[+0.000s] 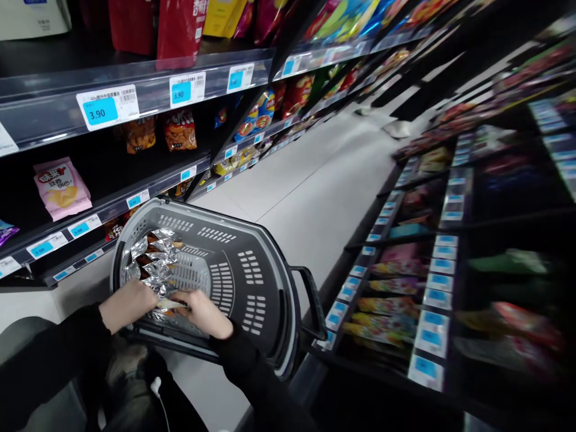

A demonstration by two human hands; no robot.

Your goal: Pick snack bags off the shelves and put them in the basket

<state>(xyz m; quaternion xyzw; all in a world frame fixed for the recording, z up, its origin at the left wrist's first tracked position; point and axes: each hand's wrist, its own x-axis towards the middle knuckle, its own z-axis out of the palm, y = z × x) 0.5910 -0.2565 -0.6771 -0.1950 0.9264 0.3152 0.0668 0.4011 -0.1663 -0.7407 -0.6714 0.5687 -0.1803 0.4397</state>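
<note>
A grey plastic shopping basket (252, 234) with slotted walls stands in front of me. Several silver-backed snack packets (157, 264) are lined up at its left end. Both of my hands reach down inside, over the near side of that row. My right hand (202, 309) is closed on one end of a pale snack packet (168, 304). At the packet's other end is my left hand (132, 302), its fingers curled and closed against it. The fingertips and the lower part of the packet are partly hidden.
Store shelves with price tags (108, 108) run along the left, holding a pink snack bag (62, 187) and other bags. A lower rack (391, 312) of packets lines the right, close to the basket's black handle (310, 300). The pale floor aisle (315, 174) stretches ahead.
</note>
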